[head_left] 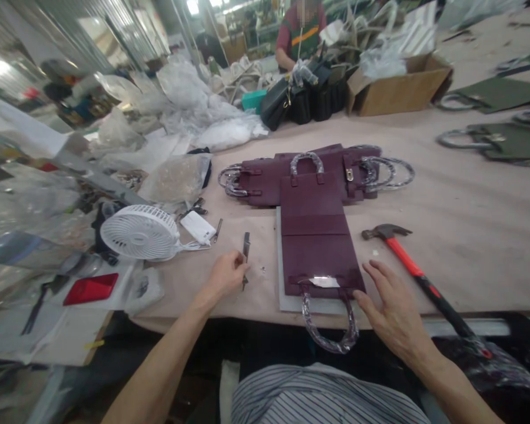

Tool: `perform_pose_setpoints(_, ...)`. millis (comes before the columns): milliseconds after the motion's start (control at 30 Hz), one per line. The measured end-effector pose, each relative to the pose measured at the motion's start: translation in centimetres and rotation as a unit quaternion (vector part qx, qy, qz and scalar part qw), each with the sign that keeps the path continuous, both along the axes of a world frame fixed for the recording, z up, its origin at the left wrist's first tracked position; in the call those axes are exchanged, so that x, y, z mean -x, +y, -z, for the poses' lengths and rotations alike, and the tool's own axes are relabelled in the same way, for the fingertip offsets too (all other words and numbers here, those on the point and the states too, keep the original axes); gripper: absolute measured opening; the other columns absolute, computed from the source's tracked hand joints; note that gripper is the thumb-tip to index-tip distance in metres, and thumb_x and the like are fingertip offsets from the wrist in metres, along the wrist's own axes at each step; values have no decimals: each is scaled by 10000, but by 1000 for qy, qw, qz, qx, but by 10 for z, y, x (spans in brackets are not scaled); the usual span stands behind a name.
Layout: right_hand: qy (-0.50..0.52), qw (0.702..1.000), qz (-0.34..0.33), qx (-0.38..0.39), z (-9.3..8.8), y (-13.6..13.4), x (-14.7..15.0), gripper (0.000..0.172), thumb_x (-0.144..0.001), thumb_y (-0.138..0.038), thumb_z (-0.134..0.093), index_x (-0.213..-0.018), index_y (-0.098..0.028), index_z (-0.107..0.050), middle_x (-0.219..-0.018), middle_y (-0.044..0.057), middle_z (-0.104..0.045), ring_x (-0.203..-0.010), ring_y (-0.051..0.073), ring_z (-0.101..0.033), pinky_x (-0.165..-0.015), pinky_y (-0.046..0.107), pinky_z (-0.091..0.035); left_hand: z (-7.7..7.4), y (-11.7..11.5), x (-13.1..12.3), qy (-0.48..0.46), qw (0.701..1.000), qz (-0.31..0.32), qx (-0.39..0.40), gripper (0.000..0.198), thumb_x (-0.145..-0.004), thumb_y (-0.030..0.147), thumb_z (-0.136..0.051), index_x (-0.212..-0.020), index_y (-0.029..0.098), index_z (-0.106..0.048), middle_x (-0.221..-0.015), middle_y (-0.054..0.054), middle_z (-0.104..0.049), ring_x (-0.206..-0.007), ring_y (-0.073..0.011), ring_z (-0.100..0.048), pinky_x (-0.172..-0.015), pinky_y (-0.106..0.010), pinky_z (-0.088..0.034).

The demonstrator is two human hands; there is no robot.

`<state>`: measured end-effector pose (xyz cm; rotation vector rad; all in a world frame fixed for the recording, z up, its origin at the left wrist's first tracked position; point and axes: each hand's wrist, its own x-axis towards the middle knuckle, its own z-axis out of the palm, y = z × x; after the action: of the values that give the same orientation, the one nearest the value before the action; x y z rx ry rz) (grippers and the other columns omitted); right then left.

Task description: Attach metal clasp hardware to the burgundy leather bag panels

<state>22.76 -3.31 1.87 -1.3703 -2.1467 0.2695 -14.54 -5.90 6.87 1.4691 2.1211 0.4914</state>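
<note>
A dark purple handbag panel (315,253) lies flat with a plastic-wrapped handle at each end, on a pale grey board (287,302). Its near handle (331,341) hangs over the table edge. My right hand (395,306) rests at the near right corner of the panel, fingers apart, with nothing in its grasp. To the left, my left hand (227,274) has its fingers closed on a slim dark metal tool (246,244) at the table surface; its exact kind does not show. Tiny metal bits (264,269) lie just beside that hand.
A claw hammer (410,259) lies right of the panel. More purple bags (265,179) lie behind. At left are a white fan (139,232), a power bank (198,227) and a red phone (91,288). A cardboard box (393,91) and a co-worker (300,35) are farther back.
</note>
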Motion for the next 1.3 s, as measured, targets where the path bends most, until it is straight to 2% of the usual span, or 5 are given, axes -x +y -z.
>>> perform_pose_setpoints(133, -27, 998, -47, -15, -24, 1, 28, 434, -994, -404, -463, -1351, -171, -544, -1425, 174, -535, -1289, 345, -514, -1066, 581, -427, 2, -1, -30, -290, 938, -68, -178, 218, -800, 360, -688, -879, 167, -626, -817, -36, -715, -777, -199, -712, -774, -318, -557)
perform_pose_setpoints(233, -70, 995, -68, 3, -20, -1, 45, 431, -988, -389, -459, -1346, -168, -554, -1445, 175, -524, -1327, 355, -481, -1082, 617, -389, 11, -6, -64, -372, 893, -48, -248, 206, -838, 318, -693, -954, 164, -622, -889, -53, -728, -843, -189, -725, -827, -318, -582)
perform_pose_setpoints(367, -88, 994, -65, 22, -4, -3, 50, 457, -975, -388, -474, -1367, -168, -560, -1468, 174, -502, -1367, 372, -434, -1080, 621, -390, 25, -20, -89, -312, 905, 15, -289, 110, -891, 239, -656, -976, 172, -639, -950, -74, -726, -885, -183, -718, -840, -315, -593)
perform_pose_setpoints(633, -76, 994, -72, 32, -3, -1, 48, 481, -971, -381, -477, -1403, -177, -540, -1479, 174, -476, -1375, 381, -410, -1087, 611, -390, 37, -26, -88, -256, 882, 87, -386, 153, -899, 173, -683, -1048, 182, -652, -1097, -104, -743, -1045, -211, -724, -942, -384, -601)
perform_pose_setpoints(1300, -76, 994, -72, 33, -2, -1, 50, 499, -972, -400, -475, -1414, -172, -512, -1476, 181, -471, -1372, 400, -413, -1071, 614, -403, 53, -32, -92, -309, 877, 80, -359, 128, -936, 167, -654, -1060, 192, -637, -1170, -125, -734, -1117, -237, -713, -972, -438, -599)
